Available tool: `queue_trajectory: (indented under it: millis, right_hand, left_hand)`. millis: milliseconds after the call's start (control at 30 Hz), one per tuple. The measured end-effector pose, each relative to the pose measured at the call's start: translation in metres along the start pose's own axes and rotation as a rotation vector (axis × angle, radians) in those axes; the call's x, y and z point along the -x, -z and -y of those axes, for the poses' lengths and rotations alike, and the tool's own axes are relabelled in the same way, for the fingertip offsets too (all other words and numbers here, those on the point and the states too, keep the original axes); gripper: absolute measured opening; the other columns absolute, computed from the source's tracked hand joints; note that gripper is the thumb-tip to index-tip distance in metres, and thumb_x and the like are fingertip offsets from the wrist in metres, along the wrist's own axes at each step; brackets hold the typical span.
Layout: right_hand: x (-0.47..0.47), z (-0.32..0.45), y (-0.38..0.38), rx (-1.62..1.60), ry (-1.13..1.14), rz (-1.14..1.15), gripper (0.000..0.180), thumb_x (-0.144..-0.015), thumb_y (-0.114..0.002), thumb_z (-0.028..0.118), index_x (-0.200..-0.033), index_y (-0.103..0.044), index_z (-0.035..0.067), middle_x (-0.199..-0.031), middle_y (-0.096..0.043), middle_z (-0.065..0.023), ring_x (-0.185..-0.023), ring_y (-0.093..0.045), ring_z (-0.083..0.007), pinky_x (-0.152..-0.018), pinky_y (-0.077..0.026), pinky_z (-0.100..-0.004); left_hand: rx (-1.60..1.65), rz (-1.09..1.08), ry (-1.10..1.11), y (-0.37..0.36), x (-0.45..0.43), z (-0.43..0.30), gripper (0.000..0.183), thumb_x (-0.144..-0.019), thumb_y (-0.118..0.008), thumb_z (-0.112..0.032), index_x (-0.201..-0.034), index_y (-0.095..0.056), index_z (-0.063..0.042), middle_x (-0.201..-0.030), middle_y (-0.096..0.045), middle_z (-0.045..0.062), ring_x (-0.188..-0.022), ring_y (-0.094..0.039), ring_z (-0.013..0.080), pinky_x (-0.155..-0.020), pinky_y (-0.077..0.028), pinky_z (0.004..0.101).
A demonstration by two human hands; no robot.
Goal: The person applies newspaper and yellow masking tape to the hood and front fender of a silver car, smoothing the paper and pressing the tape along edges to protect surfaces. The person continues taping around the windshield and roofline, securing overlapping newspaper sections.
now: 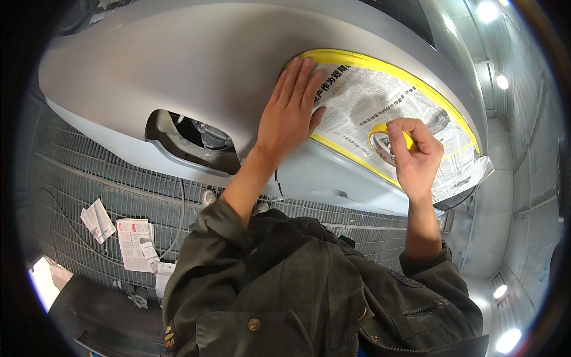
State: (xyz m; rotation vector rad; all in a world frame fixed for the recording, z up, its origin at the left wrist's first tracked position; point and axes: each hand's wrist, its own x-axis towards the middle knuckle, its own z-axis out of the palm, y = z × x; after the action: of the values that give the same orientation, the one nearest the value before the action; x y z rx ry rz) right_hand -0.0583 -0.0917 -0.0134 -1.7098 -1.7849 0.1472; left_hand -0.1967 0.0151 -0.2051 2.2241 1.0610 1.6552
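Note:
A sheet of newspaper (383,98) covers the headlight area of a grey car front (187,58). Yellow masking tape (419,82) runs along the sheet's upper and lower borders. My left hand (290,116) lies flat at the inner end of the covered area, fingertips on the tape and fingers slightly apart, holding nothing. In my right hand (417,156), a roll of yellow masking tape (378,129) is gripped between thumb and fingers, over the newspaper. Whether a strip is being pulled from the roll cannot be seen. At the outer end, the paper's edge sticks out past the bodywork.
The bumper has an open cavity (192,143) left of my left forearm. Loose newspapers (134,245) and a thin hose (180,223) lie on the slatted metal floor grating (80,178). A panelled wall (526,187) with bright lamps (487,11) rises on the right.

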Motion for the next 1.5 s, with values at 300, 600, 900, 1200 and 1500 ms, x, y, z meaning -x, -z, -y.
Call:
queue_trajectory:
  millis: [300, 600, 900, 1200, 1500]
  right_hand:
    - [0.026, -0.008, 0.002, -0.092, -0.074, -0.014, 0.004, -0.091, -0.072, 0.0, -0.093, -0.071, -0.003, -0.075, -0.07, -0.003, -0.062, -0.06, -0.0044, -0.054, -0.045, -0.0206]
    - [0.046, -0.015, 0.014, -0.147, -0.144, -0.04, 0.006, -0.093, -0.07, 0.002, -0.095, -0.072, -0.003, -0.071, -0.067, -0.0026, -0.058, -0.057, -0.0038, -0.053, -0.042, -0.0201]
    - [0.074, -0.036, 0.017, -0.254, -0.232, -0.003, 0.008, -0.093, -0.071, 0.004, -0.095, -0.071, -0.004, -0.07, -0.068, -0.0032, -0.06, -0.059, -0.0043, -0.054, -0.045, -0.0212]
    - [0.084, -0.035, 0.004, -0.345, -0.178, 0.083, 0.008, -0.096, -0.067, 0.002, -0.101, -0.07, -0.003, -0.073, -0.066, -0.0033, -0.059, -0.056, -0.0044, -0.054, -0.042, -0.0204]
    - [0.105, -0.048, 0.014, -0.348, -0.227, 0.094, 0.008, -0.094, -0.071, 0.002, -0.1, -0.07, -0.003, -0.078, -0.07, -0.0061, -0.065, -0.062, -0.0079, -0.06, -0.049, -0.023]
  left_hand:
    - [0.173, -0.151, 0.261, -0.023, 0.033, -0.042, 0.075, -0.102, -0.059, -0.024, -0.158, -0.019, 0.008, -0.163, -0.018, 0.036, -0.151, -0.018, 0.0546, -0.123, -0.02, 0.0571]
    - [0.066, -0.025, 0.135, 0.003, 0.017, -0.044, 0.076, -0.099, -0.063, -0.025, -0.154, -0.024, 0.011, -0.162, -0.021, 0.037, -0.151, -0.019, 0.0544, -0.123, -0.022, 0.0563]
    - [-0.19, 0.043, 0.087, 0.004, -0.014, -0.045, 0.08, -0.091, -0.072, -0.036, -0.148, -0.04, 0.01, -0.159, -0.032, 0.032, -0.15, -0.027, 0.0472, -0.122, -0.029, 0.0519]
    - [-0.05, 0.211, -0.045, 0.019, 0.018, -0.055, 0.067, -0.087, -0.076, -0.022, -0.144, -0.05, 0.0, -0.154, -0.045, 0.023, -0.148, -0.037, 0.0384, -0.121, -0.033, 0.0498]
    - [-0.171, 0.178, 0.113, 0.009, 0.04, -0.041, 0.068, -0.091, -0.071, -0.019, -0.149, -0.044, 0.003, -0.162, -0.034, 0.024, -0.153, -0.028, 0.0402, -0.124, -0.024, 0.0545]
